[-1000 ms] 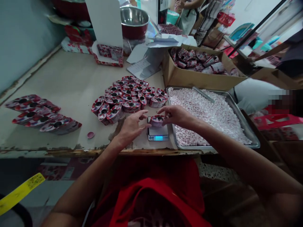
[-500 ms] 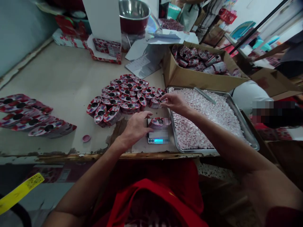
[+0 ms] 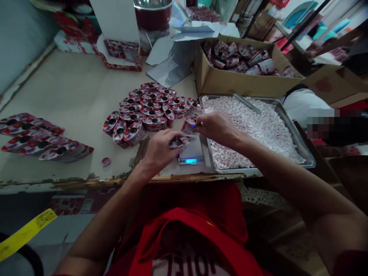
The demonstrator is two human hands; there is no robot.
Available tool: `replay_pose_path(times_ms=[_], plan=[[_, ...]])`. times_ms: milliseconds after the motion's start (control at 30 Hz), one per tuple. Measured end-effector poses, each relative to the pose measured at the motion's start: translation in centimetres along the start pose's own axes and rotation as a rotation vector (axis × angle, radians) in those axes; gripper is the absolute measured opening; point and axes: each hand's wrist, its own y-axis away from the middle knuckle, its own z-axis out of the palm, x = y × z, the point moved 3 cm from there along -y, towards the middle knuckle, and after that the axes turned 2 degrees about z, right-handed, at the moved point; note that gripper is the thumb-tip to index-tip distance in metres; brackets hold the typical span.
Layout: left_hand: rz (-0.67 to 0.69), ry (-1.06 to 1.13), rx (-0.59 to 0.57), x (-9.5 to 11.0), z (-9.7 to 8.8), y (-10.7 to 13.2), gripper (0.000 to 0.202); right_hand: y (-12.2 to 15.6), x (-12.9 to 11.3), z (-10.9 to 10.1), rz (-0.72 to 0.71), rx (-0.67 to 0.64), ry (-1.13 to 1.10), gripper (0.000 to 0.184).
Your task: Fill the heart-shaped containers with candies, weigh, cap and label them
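My left hand (image 3: 161, 147) is closed on a small red-and-white printed pack (image 3: 181, 142) with a dark opening, tilted above the small digital scale (image 3: 198, 147) with its lit blue display. Just beyond the scale, my right hand (image 3: 218, 125) pinches another pack of the same kind (image 3: 188, 125). Its fingertips partly cover that pack. Several matching oval packs (image 3: 151, 103) stand upright in a cluster, dark round openings facing up. At right, a metal tray (image 3: 310, 163) holds a heap of small white wrapped pieces (image 3: 241, 134) under my right forearm.
A cardboard box (image 3: 227, 82) full of similar packs stands behind the tray. More packs (image 3: 47, 140) stand at left, near a small pink cap (image 3: 106, 161). A metal bar (image 3: 247, 103) lies on the white pieces. Another person (image 3: 306, 103) is at the right.
My left hand has lifted the pack off the scale and tilted it. My right hand has come nearer and now grips a pack beyond the scale. The view has shifted slightly.
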Motion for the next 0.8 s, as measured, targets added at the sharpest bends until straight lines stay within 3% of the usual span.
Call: replay_pose_path(times_ms=[100,167,233,300,367,433,533,667,800], plan=[[-0.079,-0.018,0.122,-0.6,-2.9,2.6,0.032,2.8,-1.6,1.6,-0.049,-0.100,-0.032,0.022],[-0.092,-0.047,0.199,-0.4,-4.0,3.3,0.033,3.8,-1.9,2.6,-0.038,-0.094,-0.098,0.018],[-0.034,-0.081,0.247,0.4,-4.3,2.6,0.035,4.2,-1.2,2.9,0.022,-0.006,-0.285,0.017],[0.063,-0.125,0.266,1.9,-4.1,0.6,0.038,4.4,0.4,2.5,0.131,0.098,-0.647,0.025],[0.177,-0.175,0.268,3.9,-3.3,-2.1,0.039,4.6,2.3,2.0,0.291,0.123,-1.119,0.031],[0.296,-0.218,0.265,6.2,-2.2,-5.0,0.038,5.1,3.7,1.6,0.487,0.056,-1.569,0.031],[0.440,-0.251,0.258,9.0,0.5,-8.6,0.039,5.7,4.5,1.3,0.676,-0.028,-2.049,0.032],[0.484,-0.228,0.250,10.0,4.8,-11.6,0.035,5.9,5.2,1.4,0.652,0.127,-2.379,0.030],[0.461,-0.216,0.299,9.8,7.3,-12.4,0.032,6.0,6.8,2.2,0.624,0.120,-2.428,0.035]])
